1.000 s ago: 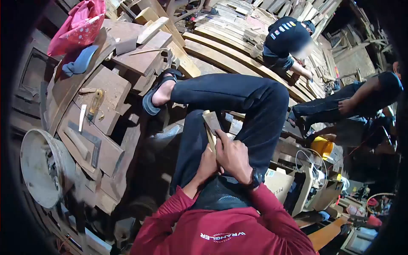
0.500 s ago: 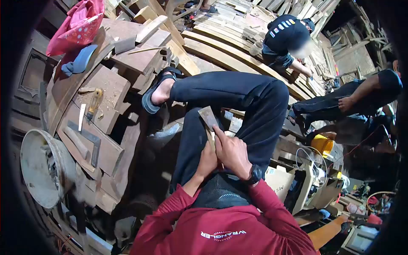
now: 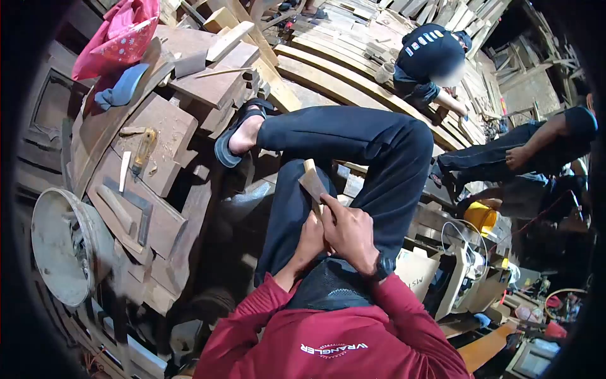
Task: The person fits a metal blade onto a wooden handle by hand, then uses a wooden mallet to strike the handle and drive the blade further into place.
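Wooden stick: juts beyond your fingers, flat piece against it | left hand: curled round the stick | right hand: gripping the flat piece, index finger extended

Wooden piece: lower end was hidden by hands.
Left hand: fingers were partly obscured.
Pink bag: top was cropped.

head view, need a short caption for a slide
Left hand and right hand close together on a stick and flat piece, with a square and bucket to the left.
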Action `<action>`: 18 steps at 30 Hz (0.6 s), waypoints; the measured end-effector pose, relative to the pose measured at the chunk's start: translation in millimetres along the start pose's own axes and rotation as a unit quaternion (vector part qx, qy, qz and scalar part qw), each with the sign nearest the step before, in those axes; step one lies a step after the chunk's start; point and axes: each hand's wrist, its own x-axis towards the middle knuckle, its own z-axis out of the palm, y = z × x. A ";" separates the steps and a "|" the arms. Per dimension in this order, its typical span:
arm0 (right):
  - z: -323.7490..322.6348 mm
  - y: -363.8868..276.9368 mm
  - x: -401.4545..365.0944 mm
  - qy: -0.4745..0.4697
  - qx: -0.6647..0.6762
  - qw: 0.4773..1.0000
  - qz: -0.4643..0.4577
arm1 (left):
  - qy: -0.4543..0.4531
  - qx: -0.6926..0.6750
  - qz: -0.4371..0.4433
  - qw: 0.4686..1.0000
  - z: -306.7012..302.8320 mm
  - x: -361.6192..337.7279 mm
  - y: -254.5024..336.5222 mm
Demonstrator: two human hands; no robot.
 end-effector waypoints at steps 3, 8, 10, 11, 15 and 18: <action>-1.3 1.7 1.0 0.013 -0.014 1.000 -0.017 | 0.022 0.055 0.169 0.984 -0.5 6.8 2.8; -1.3 2.9 -3.6 0.076 0.020 0.996 -0.041 | 0.006 -0.060 0.003 0.998 3.1 3.4 -1.4; 1.4 7.6 1.4 0.070 0.000 0.997 -0.043 | 0.008 0.006 0.118 0.993 1.9 8.8 -8.9; -0.4 7.0 -0.1 0.070 -0.006 0.997 -0.043 | 0.005 0.013 0.111 0.994 1.3 8.2 -10.5; -3.7 5.4 -7.0 0.106 0.014 0.992 -0.065 | -0.024 -0.083 -0.116 0.990 -2.0 -1.9 19.6; 2.0 13.1 -3.0 0.102 -0.013 0.993 -0.064 | -0.045 -0.101 -0.050 0.993 0.3 6.4 0.6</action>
